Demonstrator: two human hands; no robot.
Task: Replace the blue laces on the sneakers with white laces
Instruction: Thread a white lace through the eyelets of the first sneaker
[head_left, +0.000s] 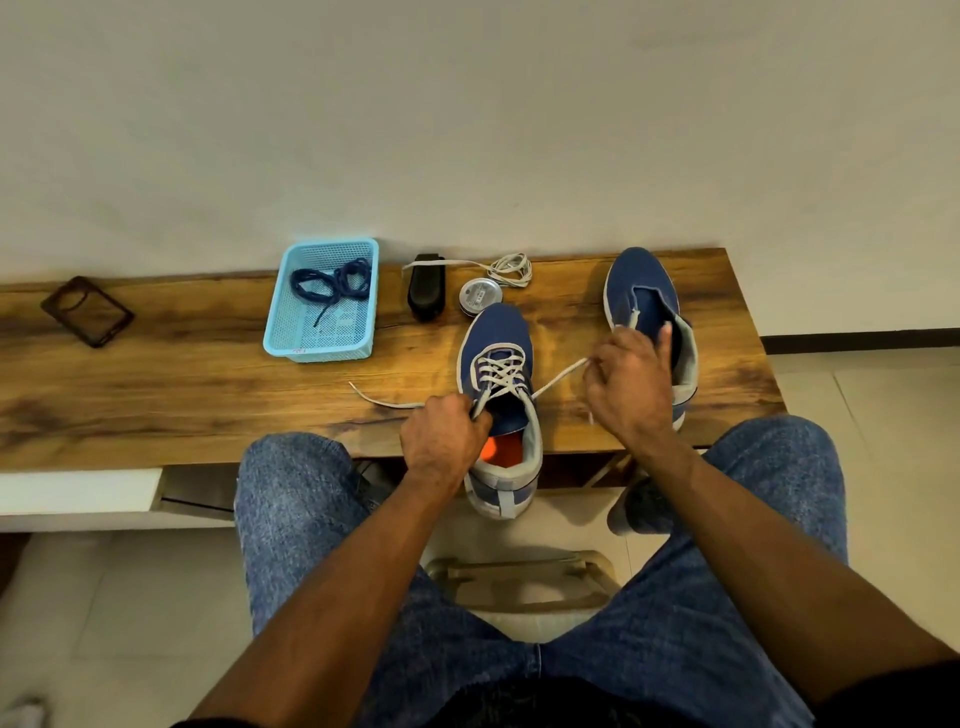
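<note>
Two lace ends are what matter here: the near sneaker (498, 395), mid-frame, points its toe up-frame. Your left hand (441, 441) pinches the white lace (501, 371) at its left eyelets, and your right hand (626, 387) pinches the other end, drawn toward the right.

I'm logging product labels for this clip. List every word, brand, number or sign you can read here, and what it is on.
No text here can be read.
Round silver tin: dark print on the lid, too small and blurred to read.
Light blue plastic mesh basket: small white sticker with red marks at its near rim, illegible.
Blue sneakers, black brush: no lettering visible.
</note>
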